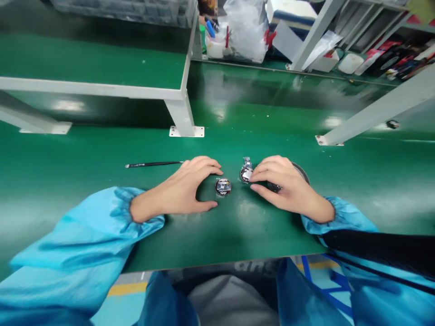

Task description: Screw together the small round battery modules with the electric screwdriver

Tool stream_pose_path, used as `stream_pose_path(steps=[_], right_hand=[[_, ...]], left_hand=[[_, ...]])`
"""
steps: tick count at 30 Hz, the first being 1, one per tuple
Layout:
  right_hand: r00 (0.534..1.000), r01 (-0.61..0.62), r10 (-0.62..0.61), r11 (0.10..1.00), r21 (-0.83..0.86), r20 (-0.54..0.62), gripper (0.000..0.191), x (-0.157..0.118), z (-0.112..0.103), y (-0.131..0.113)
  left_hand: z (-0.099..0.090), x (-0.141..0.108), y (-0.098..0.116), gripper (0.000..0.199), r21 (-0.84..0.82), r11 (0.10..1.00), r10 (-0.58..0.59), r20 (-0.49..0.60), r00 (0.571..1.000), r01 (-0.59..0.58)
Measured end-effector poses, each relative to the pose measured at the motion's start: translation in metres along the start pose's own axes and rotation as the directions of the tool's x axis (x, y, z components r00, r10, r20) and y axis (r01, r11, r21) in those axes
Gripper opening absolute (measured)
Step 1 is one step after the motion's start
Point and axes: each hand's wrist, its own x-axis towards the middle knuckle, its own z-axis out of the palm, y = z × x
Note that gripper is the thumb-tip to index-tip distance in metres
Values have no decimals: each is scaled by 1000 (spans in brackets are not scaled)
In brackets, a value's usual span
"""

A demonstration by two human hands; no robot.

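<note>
My left hand curves beside a small round module with a circuit board, thumb and fingers apart and nothing between them. Just right of it lies a second round part, with a small circuit-board tab sticking out at its far side. My right hand reaches to this second part, its fingertips at the right edge; whether they grip it I cannot tell. Under and behind the right hand a dark round object shows only in part. Black tweezers lie left, their right end behind my left hand.
A green-topped shelf on white legs stands at the back left. Another white post slants down at the right. Plastic bags and a white cup with pens sit at the back. The green table's front edge is near my body.
</note>
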Motion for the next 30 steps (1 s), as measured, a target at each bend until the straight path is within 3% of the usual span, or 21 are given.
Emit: stream_pose_path(steps=[6,14,30], right_hand=[[999,-29,30,999,-18,37,11,-7,6,-1],[997,-38,39,999,-16,61,10,-9,13,-12],[995,-25,29,999,-39,100,13,-12,20,-13]], left_hand=[[16,4,8,33,19,996,-83,-99,992,86],[41,12,35,35,-19,999,-37,-120,992,35],[48,7,33,32,-24,999,-47,-171,984,44]])
